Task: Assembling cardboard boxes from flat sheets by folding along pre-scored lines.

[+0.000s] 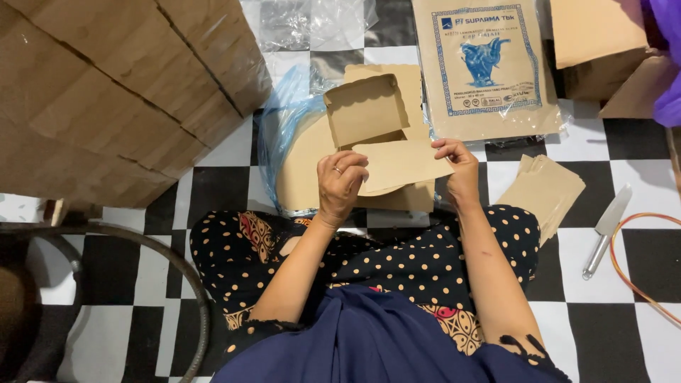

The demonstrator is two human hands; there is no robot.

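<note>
Here the left hand [340, 186], a ring on one finger, grips the left side of a brown paper food box [397, 167], while the right hand [460, 170] pinches its right edge; both hands are closed on it above the person's lap. A finished open box [367, 110] stands just beyond, on a stack of flat brown sheets [301, 170] lying in a blue plastic bag [280, 113]. A wrapped pack of brown paper [486, 67] lies further out on the checkered floor [638, 163]. Loose folded pieces [543, 191] sit to the right, a knife [604, 230] beside them, and large cardboard cartons [120, 92] rise on the left.
</note>
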